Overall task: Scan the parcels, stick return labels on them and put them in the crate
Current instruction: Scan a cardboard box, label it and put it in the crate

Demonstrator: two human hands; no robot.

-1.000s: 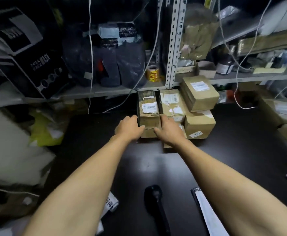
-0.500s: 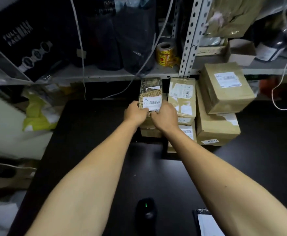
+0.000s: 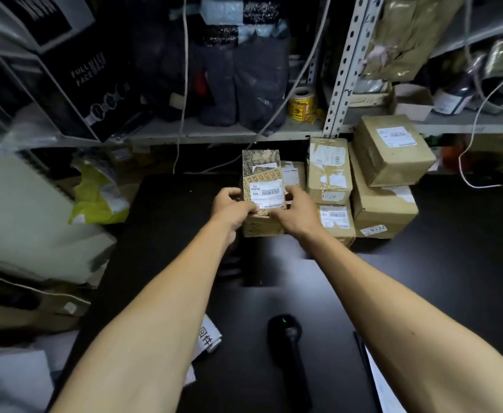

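The left hand [image 3: 232, 208] and right hand [image 3: 295, 213] hold the patterned parcel [image 3: 262, 180], fingers curled on its near edge. It is best to bring it, barcode label [image 3: 266, 193] up, to the scanner [image 3: 289, 335] at the lower centre.

1. Parcel [image 3: 261, 177] at centre frame: brown cardboard under glossy printed tape, with a white paper label.
2. Stacked boxes [image 3: 393, 149] at right: matt cardboard, creased tape.
3. Worktop [image 3: 423, 278]: black, smooth, faintly shiny.
4. Scanner [image 3: 287, 338] at lower centre: black plastic.
5. Shelf upright [image 3: 344, 64] at upper right: perforated pale metal.
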